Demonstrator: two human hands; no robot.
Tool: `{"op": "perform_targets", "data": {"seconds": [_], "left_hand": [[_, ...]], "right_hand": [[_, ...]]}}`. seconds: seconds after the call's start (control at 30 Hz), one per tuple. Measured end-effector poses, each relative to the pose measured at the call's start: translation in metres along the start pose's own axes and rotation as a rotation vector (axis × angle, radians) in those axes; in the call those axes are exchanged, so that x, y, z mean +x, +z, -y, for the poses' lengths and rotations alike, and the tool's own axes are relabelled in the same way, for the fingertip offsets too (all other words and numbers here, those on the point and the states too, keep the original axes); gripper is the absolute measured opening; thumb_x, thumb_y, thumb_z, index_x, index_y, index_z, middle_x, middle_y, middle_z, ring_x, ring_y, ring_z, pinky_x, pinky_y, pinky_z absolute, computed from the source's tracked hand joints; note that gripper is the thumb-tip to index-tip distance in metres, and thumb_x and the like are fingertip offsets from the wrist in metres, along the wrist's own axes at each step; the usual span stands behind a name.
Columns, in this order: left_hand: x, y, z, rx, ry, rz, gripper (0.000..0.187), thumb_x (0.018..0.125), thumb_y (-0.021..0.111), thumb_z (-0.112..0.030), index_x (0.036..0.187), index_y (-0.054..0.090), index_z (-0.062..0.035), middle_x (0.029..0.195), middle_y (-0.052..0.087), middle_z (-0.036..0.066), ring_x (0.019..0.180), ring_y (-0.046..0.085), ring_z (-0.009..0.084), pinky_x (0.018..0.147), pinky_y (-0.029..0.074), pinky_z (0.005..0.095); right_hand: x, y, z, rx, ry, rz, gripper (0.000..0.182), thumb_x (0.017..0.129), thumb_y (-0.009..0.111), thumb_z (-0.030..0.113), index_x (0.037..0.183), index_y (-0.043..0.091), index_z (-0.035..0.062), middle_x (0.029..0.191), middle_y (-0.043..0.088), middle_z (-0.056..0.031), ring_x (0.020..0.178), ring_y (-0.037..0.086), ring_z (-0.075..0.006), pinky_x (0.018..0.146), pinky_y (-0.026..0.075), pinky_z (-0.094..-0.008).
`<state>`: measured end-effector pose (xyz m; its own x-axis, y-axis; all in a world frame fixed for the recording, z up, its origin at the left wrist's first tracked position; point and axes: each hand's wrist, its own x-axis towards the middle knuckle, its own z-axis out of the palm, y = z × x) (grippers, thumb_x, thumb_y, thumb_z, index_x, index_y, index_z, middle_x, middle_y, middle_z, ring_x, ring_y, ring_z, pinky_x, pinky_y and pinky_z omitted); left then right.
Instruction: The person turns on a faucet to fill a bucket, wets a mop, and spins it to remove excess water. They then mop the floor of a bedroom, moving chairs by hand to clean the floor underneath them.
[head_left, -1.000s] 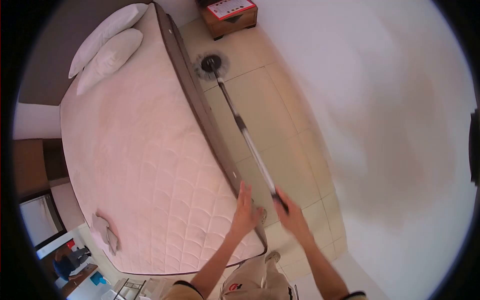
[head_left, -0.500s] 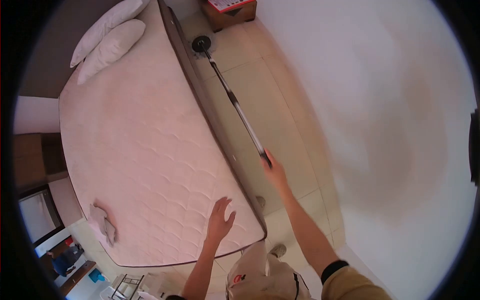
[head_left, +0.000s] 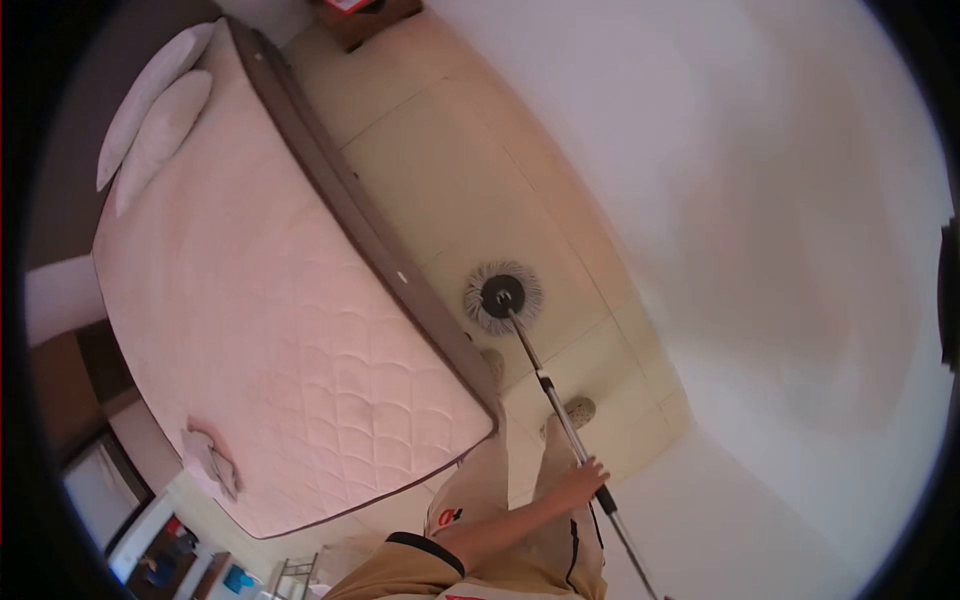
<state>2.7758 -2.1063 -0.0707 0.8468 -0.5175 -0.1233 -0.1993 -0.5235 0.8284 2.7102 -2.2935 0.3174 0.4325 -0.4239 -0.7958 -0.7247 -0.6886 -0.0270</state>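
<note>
A round mop with grey-white strands and a black disc lies on the tiled floor, in the gap beside the bed. Its silver-and-black handle slants down toward my body. My left hand reaches across my front, its fingers wrapped round the middle of the handle. Only a sliver of my right hand shows at the bottom edge, at the handle's upper part; most of it is hidden outside the view. One of my shoes stands close to the handle.
The bed's bare pink mattress fills the left side, with pillows at its head and a crumpled cloth near a corner. A white wall bounds the right. A wooden cabinet stands at the far end.
The mop head has come back from the bed's far end toward my feet. My left hand has moved from above the mattress onto the handle; my right hand has drawn back to the bottom edge.
</note>
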Motion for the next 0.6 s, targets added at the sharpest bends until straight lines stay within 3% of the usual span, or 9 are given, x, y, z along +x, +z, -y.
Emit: {"op": "perform_targets", "data": {"seconds": [0.07,0.17,0.2,0.23,0.27,0.33,0.37,0.43,0.6], "left_hand": [[0.015,-0.016,0.014,0.024,-0.086,0.279,0.03,0.072,0.065,-0.02,0.099,0.056,-0.0105,0.104,0.052,0.007,0.11,0.05,0.0248,0.075,0.047,0.0452],[0.033,-0.046,0.07,0.047,-0.159,0.156,0.019,0.076,0.057,-0.018,0.093,0.057,-0.0111,0.095,0.053,0.01,0.096,0.054,0.0246,0.064,0.046,0.0411],[0.032,-0.055,0.106,0.028,-0.097,-0.115,0.019,0.076,0.055,-0.014,0.095,0.057,-0.0102,0.096,0.053,0.011,0.095,0.054,0.0275,0.068,0.046,0.0418],[0.025,-0.069,0.143,0.079,-0.006,-0.337,0.021,0.075,0.056,-0.012,0.096,0.056,-0.0079,0.098,0.053,0.011,0.095,0.054,0.0309,0.071,0.045,0.0447],[0.033,-0.105,0.168,0.129,-0.262,-0.009,0.028,0.073,0.057,-0.008,0.101,0.056,-0.006,0.107,0.055,0.012,0.101,0.053,0.033,0.078,0.045,0.0466],[0.02,-0.142,0.203,0.244,-0.308,-0.22,0.044,0.071,0.062,-0.008,0.114,0.052,-0.0056,0.123,0.053,0.014,0.112,0.051,0.0338,0.091,0.043,0.0441],[0.019,-0.155,0.216,0.268,-0.445,-0.155,0.05,0.072,0.064,-0.011,0.12,0.05,-0.0085,0.125,0.052,0.015,0.116,0.048,0.0342,0.094,0.042,0.0427],[0.005,-0.157,0.267,0.39,-0.25,-0.293,0.049,0.075,0.067,-0.017,0.12,0.048,-0.0122,0.127,0.049,0.016,0.121,0.044,0.0337,0.096,0.042,0.0408],[-0.007,-0.143,0.249,0.692,-0.37,0.024,0.066,0.069,0.074,-0.022,0.125,0.043,-0.0056,0.133,0.044,0.016,0.125,0.04,0.0352,0.101,0.037,0.0424]], "right_hand": [[0.012,-0.001,0.0,-0.094,0.009,-0.012,0.037,0.087,0.06,0.017,0.12,0.057,0.0011,0.103,0.067,-0.0146,0.093,0.064,-0.0169,0.082,0.05,-0.0308],[0.065,0.017,0.034,-0.053,-0.322,-0.151,0.031,0.087,0.06,0.027,0.107,0.065,0.0037,0.088,0.07,-0.0109,0.078,0.066,-0.0178,0.071,0.052,-0.033],[0.072,0.024,0.068,-0.039,-0.286,-0.189,0.052,0.074,0.071,0.023,0.119,0.057,0.001,0.094,0.064,-0.0177,0.089,0.062,-0.025,0.082,0.047,-0.0339],[0.094,0.032,0.071,0.021,-0.585,-0.281,0.047,0.077,0.07,0.018,0.119,0.056,0.0023,0.107,0.061,-0.017,0.098,0.06,-0.0275,0.075,0.052,-0.033],[0.1,0.046,0.096,0.299,-0.657,-0.294,0.045,0.077,0.07,0.023,0.115,0.057,0.0028,0.115,0.055,-0.0184,0.107,0.053,-0.0299,0.085,0.049,-0.0372],[0.15,0.103,0.087,1.052,-1.052,-0.046,0.044,0.083,0.06,0.038,0.112,0.059,0.0041,0.123,0.051,-0.0198,0.115,0.048,-0.0398,0.102,0.032,-0.0525],[0.168,0.133,0.099,1.235,-1.08,0.059,0.051,0.088,0.045,0.046,0.105,0.06,0.0001,0.114,0.058,-0.0215,0.113,0.05,-0.0409,0.104,0.027,-0.0559],[0.18,0.185,0.124,1.811,-0.87,0.285,0.064,0.092,0.027,0.052,0.08,0.059,-0.0014,0.082,0.064,-0.0188,0.087,0.06,-0.035,0.106,0.024,-0.055],[0.178,0.245,0.061,2.069,-0.835,0.525,0.06,0.088,0.035,0.055,0.049,0.042,0.0097,0.046,0.045,-0.0071,0.054,0.05,-0.0235,0.081,0.036,-0.0403]]}}
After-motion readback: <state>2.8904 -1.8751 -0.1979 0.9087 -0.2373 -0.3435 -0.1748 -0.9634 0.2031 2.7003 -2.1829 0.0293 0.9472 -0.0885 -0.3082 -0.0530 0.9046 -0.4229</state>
